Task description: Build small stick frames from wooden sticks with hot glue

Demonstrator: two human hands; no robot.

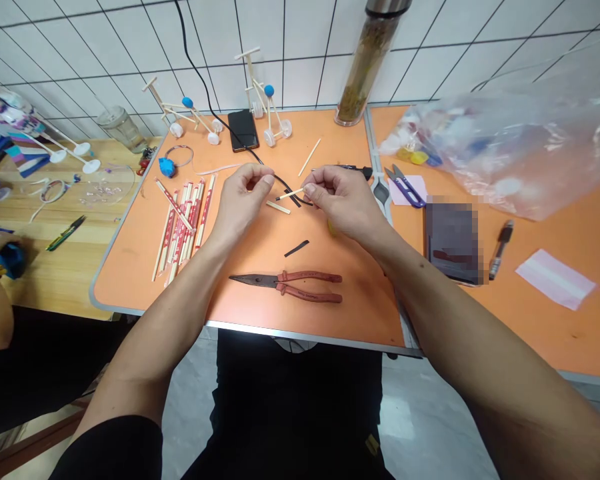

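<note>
Between the thumb and fingers of my right hand (343, 197) is a short wooden stick (293, 194), its dark tip pointing left. My left hand (245, 197) is closed in a pinch just left of that tip; whatever it holds, if anything, is too small to make out. Below the stick lie another short wooden piece (279, 207) and a dark strip (297, 248). Long-nose pliers (285, 285) with red handles rest closer to the table's front edge. Farther back, a thin wooden stick (309, 157) lies loose on the orange tabletop (180, 180).
Wrapped chopsticks (183, 230) lie left of my left hand. Two small stick tricycles (183, 113) stand near the wall, beside a phone (243, 130) and a tall bottle (365, 73). Snips (407, 185), a blurred dark item (453, 243) and a plastic bag (525, 133) occupy the right.
</note>
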